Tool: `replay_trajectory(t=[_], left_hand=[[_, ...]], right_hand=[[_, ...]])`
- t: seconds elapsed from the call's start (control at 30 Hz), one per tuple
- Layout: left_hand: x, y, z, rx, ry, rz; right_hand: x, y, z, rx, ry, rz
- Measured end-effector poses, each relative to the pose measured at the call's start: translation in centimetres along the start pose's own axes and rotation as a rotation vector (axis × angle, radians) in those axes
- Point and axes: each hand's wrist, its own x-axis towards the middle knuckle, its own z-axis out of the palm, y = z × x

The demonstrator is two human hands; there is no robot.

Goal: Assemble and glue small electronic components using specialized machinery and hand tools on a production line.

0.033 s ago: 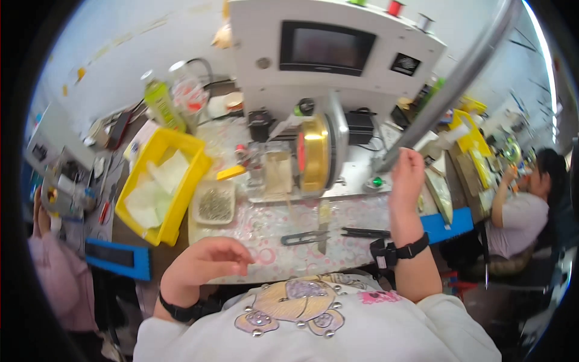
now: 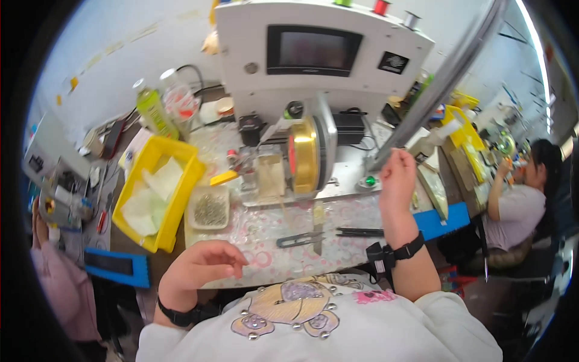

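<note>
My left hand (image 2: 208, 262) hovers over the near left edge of the patterned table cover (image 2: 259, 259), its fingers loosely bent and apart with nothing in them. On the right, my raised right hand (image 2: 398, 178) has its fingertips pinched together beside a grey metal pole (image 2: 434, 90) and a green button (image 2: 370, 180); anything between them is too small to make out. In front stands a white machine (image 2: 241, 54) with a gold spool (image 2: 305, 155). Thread snips (image 2: 300, 239), a blade-like strip (image 2: 318, 226) and black tweezers (image 2: 360, 232) lie between my hands.
A white dish (image 2: 208, 208) of small metal pieces sits beside a yellow bin (image 2: 186, 205) holding pale sheets. Bottles (image 2: 155, 111) stand behind the bin. A blue tray (image 2: 443, 222) is at the right. Other people sit at both sides, including a person (image 2: 518, 211) on the right.
The whole view has shifted slightly, with the machine and table appearing a little further left and lower. Both hands keep nearly the same poses.
</note>
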Motion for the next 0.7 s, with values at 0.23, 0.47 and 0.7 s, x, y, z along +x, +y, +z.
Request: replay_trajectory(t=[0.23, 0.47, 0.7], left_hand=[[4.4, 1.1, 0.6, 0.059, 0.138, 0.096], [13.1, 2.0, 2.9, 0.033, 0.337, 0.257], [16.5, 3.5, 1.8, -0.021, 0.178, 0.082]], right_hand=[[-4.1, -3.9, 2.4, 0.257, -0.177, 0.495], [-1.2, -2.6, 6.4, 0.088, -0.602, 0.665], [-0.9, -1.8, 8.5, 0.05, -0.67, 0.665]])
